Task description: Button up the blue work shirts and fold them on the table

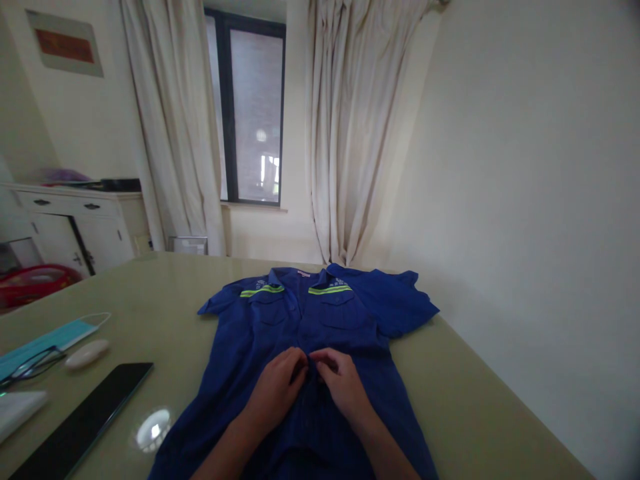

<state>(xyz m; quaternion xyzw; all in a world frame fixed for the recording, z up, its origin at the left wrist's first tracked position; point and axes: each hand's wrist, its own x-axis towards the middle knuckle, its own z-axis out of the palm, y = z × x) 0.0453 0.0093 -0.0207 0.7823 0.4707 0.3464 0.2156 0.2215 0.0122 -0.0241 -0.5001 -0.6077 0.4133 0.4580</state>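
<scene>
A dark blue short-sleeved work shirt [360, 333] lies spread face up, its collar toward the far side. Each side of its chest has a yellow-green stripe and a buttoned pocket. My left hand [283, 380] and my right hand [340, 380] meet over the front placket, below the chest. The fingertips of both pinch the cloth along the front opening, almost touching one another. Whether a button is between them is too small to make out. Above my hands the shirt's neck is open.
The shirt rests on a greenish table [165, 293] beside a wall on the right. To the left lie a black phone-like slab [85, 420], a pale oval object [87, 354], eyeglasses [37, 363], a blue face mask [60, 339] and a white device [20, 407]. Farther back stands a white cabinet [107, 230].
</scene>
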